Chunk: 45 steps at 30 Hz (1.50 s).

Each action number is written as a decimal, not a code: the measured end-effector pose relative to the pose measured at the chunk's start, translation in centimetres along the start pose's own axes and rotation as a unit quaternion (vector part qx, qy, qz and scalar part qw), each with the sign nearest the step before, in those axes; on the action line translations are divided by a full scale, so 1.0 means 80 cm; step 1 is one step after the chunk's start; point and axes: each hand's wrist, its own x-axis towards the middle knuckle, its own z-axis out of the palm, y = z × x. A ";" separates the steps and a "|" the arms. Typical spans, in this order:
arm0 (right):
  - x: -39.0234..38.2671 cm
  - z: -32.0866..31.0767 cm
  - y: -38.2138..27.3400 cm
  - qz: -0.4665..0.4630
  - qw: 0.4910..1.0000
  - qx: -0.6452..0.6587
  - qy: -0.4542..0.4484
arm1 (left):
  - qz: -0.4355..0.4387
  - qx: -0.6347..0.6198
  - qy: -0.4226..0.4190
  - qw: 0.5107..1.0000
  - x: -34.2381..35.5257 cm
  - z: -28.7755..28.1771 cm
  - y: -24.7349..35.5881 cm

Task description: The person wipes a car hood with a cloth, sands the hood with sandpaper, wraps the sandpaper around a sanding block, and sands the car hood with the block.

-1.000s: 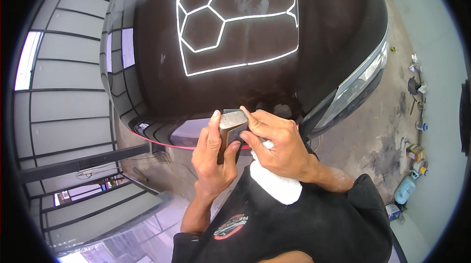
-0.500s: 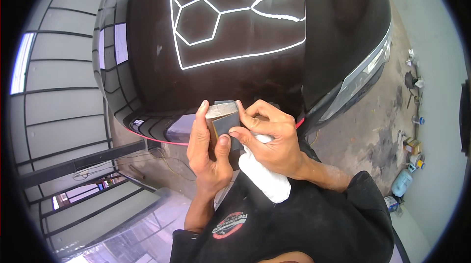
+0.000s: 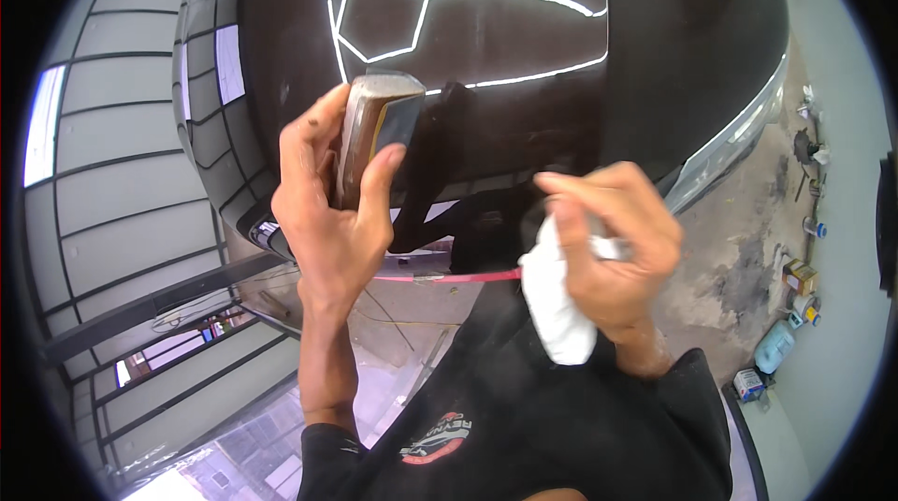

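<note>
My left hand (image 3: 327, 202) is wrapped around a sanding block (image 3: 360, 150), raised over the front of a glossy dark car hood (image 3: 524, 141). Dark grey sandpaper (image 3: 402, 122) lies along one face of the block, under my left thumb. To the right, my right hand (image 3: 622, 253) is closed on a bunched white cloth (image 3: 558, 309) that hangs down from the palm. Its thumb and forefinger are pinched near each other, apart from the block. White hexagon-patterned light lines (image 3: 430, 33) reflect on the hood at the far side.
A red-pink strip (image 3: 468, 275) runs along the car's front edge near my body. The headlight (image 3: 734, 131) is at the right. Along the right wall stand a pale blue gas cylinder (image 3: 774, 347), a small box (image 3: 748, 384) and several cans. A dark beam (image 3: 168, 304) crosses at left.
My hands have separated: the left moved forward and left with the sanding block, while the right let go of it and moved right, keeping the white cloth. The view has shifted slightly.
</note>
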 end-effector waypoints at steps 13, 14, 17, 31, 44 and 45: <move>0.014 -0.040 0.077 -0.053 0.977 -0.198 0.062 | 0.091 0.167 -0.056 0.980 0.049 0.009 -0.063; 0.012 -0.038 0.083 -0.062 0.978 -0.188 0.060 | 0.090 0.177 -0.064 0.978 0.050 0.007 -0.062; 0.012 -0.034 0.097 -0.100 0.977 -0.186 0.025 | 0.115 0.202 -0.069 0.970 0.053 0.007 -0.062; -0.001 -0.039 0.110 -0.090 0.982 -0.167 -0.016 | 0.094 0.241 -0.139 0.956 0.045 0.012 -0.062; -0.001 -0.049 0.107 -0.069 0.983 -0.163 -0.041 | 0.097 0.263 -0.125 0.952 0.044 0.015 -0.058; -0.002 -0.052 0.107 -0.069 0.983 -0.169 -0.037 | 0.099 0.264 -0.126 0.951 0.043 0.018 -0.058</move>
